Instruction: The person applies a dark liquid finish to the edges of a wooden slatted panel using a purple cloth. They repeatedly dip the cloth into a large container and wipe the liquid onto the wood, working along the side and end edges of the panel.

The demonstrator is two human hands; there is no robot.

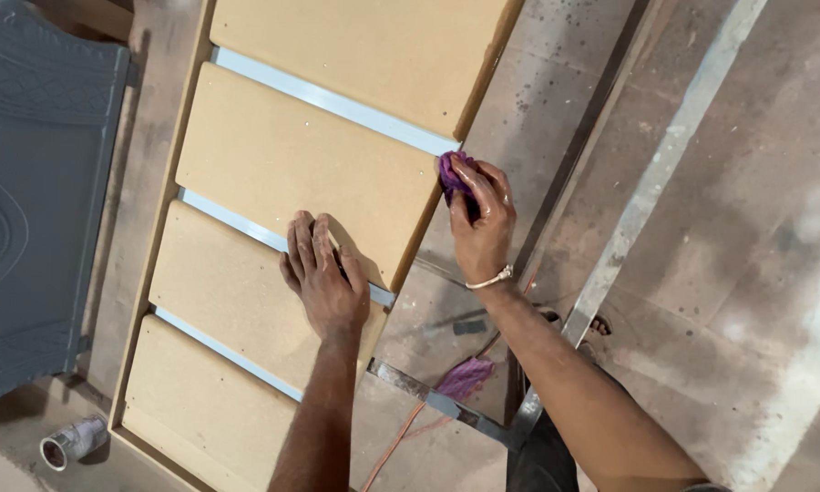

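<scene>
Purple rag [450, 173] bunched in right hand [483, 223] at fibreboard panel [301, 155] edge, left hand [323, 273] pressed flat, fingers spread, beside pale strip [246, 228]

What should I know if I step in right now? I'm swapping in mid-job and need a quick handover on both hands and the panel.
Left hand: flat, palm down on the tan slatted panel, steadying it; holds nothing.
Right hand: grip closed on a purple cloth, pressed at the panel's right edge, beside the end of a pale blue strip.
Panel lies on the floor, over a metal frame. A second purple rag lies on the floor beneath, and a small tin sits by the panel's lower left corner.
Done: not readable from the surface.
Left: judging by the cloth's position, probably the rest of that edge.
</scene>
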